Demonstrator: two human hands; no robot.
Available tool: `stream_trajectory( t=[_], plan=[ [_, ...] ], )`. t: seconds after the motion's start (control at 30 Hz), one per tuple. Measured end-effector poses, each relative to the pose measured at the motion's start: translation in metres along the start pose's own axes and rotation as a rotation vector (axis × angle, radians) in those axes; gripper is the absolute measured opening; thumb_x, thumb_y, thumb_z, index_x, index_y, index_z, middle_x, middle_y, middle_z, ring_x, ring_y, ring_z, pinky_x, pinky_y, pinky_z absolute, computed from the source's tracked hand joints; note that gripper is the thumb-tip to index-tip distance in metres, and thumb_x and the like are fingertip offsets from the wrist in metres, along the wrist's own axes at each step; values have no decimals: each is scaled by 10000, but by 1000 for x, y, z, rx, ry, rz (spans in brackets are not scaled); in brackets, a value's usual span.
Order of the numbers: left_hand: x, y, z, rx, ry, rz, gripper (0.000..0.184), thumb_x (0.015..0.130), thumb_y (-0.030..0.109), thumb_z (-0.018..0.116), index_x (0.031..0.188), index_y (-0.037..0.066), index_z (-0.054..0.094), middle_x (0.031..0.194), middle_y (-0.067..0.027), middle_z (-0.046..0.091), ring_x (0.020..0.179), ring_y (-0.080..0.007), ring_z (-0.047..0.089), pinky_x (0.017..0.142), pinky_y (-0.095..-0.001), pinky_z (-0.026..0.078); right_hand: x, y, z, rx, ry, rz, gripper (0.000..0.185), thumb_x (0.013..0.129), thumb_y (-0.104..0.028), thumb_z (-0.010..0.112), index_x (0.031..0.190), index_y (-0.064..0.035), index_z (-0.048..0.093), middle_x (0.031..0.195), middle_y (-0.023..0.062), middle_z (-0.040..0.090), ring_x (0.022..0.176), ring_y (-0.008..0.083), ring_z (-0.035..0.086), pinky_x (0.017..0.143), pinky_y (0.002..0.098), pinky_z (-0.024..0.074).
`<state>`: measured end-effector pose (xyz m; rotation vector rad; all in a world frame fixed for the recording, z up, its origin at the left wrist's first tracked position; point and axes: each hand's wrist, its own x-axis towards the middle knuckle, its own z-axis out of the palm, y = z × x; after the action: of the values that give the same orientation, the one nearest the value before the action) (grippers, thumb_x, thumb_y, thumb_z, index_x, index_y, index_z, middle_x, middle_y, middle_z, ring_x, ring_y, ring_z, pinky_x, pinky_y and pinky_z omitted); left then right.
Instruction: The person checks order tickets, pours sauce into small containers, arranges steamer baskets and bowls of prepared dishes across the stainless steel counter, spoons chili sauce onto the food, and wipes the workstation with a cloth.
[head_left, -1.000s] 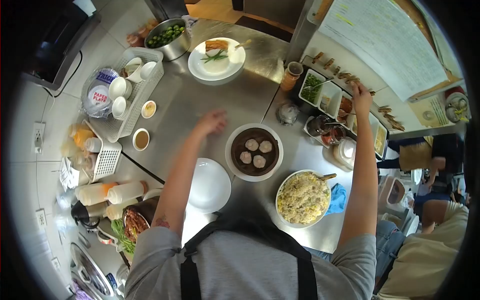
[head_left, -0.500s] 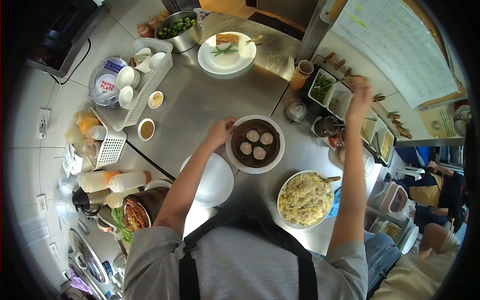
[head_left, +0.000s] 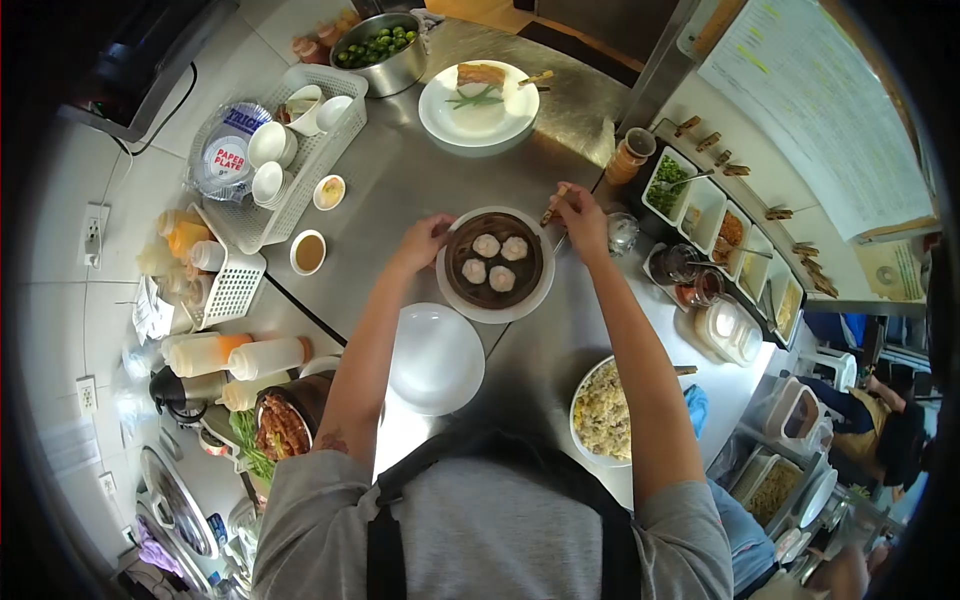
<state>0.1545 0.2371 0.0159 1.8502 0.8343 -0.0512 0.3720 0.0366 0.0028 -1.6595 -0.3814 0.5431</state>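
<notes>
A round dark bamboo steamer [head_left: 458, 262] with several pale dumplings [head_left: 487, 246] stands on a white plate [head_left: 497, 313]. My left hand [head_left: 422, 242] pinches the plate's left rim, fingers closed. On the other side, my right hand [head_left: 580, 212] is closed on a small wooden clothespin [head_left: 549, 213], close to the plate's upper right rim. Whether the clothespin touches the rim, I cannot tell. Just below lies a bare white plate [head_left: 437, 360]. A bowl of fried rice [head_left: 602, 412] is partly hidden by my right forearm.
At the back sits a plate with food [head_left: 478, 122], a clothespin on its rim. Condiment tubs [head_left: 735, 232] line the right wall beneath more clothespins [head_left: 736, 170]. A white basket [head_left: 330, 160], sauce cup [head_left: 308, 252] and squeeze bottles [head_left: 268, 357] are at left. Another person [head_left: 880, 425] is at far right.
My right hand has come from the tubs and wall clothespins back to the steamer's plate, now with a clothespin in its fingers. My left hand stays at the plate's rim. The camera view has shifted slightly.
</notes>
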Motion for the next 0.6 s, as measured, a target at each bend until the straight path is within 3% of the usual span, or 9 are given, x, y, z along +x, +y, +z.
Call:
stream_trajectory(
  t=[0.2, 0.3, 0.4, 0.5, 0.53, 0.6],
  plan=[
    [-2, 4, -6, -13, -10, -32, 242, 932, 115, 574, 1170, 103, 616, 886, -55, 642, 748, -148, 645, 579, -295, 589, 11, 7, 1, 190, 61, 40, 394, 853, -240, 728, 1113, 37, 623, 930, 88, 696, 769, 129, 667, 697, 281, 568],
    [1, -2, -2, -54, -6, -37, 240, 931, 124, 580, 1165, 88, 616, 894, -68, 652, 743, -157, 654, 570, -300, 588, 0, 25, 14, 112, 20, 99, 391, 849, -243, 733, 1095, 45, 633, 915, 102, 695, 761, 138, 668, 697, 275, 565],
    [1, 2, -2, -42, 1, -69, 244, 929, 127, 580, 1166, 77, 614, 905, -79, 663, 732, -171, 665, 561, -310, 588, -17, 2, 6, 95, -62, 192, 514, 872, -245, 712, 1260, 35, 525, 1025, 87, 660, 870, 147, 648, 738, 273, 548],
    [16, -1, 1, -87, 48, -94, 254, 923, 127, 575, 1168, 79, 620, 919, -91, 677, 721, -175, 677, 543, -312, 579, -51, 12, 4, 11, 114, 111, 674, 874, -251, 704, 1394, 16, 368, 1071, 104, 648, 863, 158, 638, 738, 302, 539],
    [24, -4, 3, -121, 70, -100, 258, 920, 127, 573, 1169, 81, 623, 925, -96, 682, 718, -175, 680, 535, -311, 574, -70, 11, 2, 58, 99, 191, 715, 882, -250, 690, 1428, -1, 300, 1106, 117, 632, 862, 172, 632, 742, 311, 533],
    [44, 13, 7, 49, 134, -18, 281, 897, 171, 591, 1165, 118, 654, 967, -129, 695, 755, -254, 695, 658, -352, 575, -109, 11, 5, 219, 43, 364, 727, 908, -239, 647, 1465, -31, 228, 1168, 153, 600, 915, 219, 628, 778, 339, 532]
  ],
)
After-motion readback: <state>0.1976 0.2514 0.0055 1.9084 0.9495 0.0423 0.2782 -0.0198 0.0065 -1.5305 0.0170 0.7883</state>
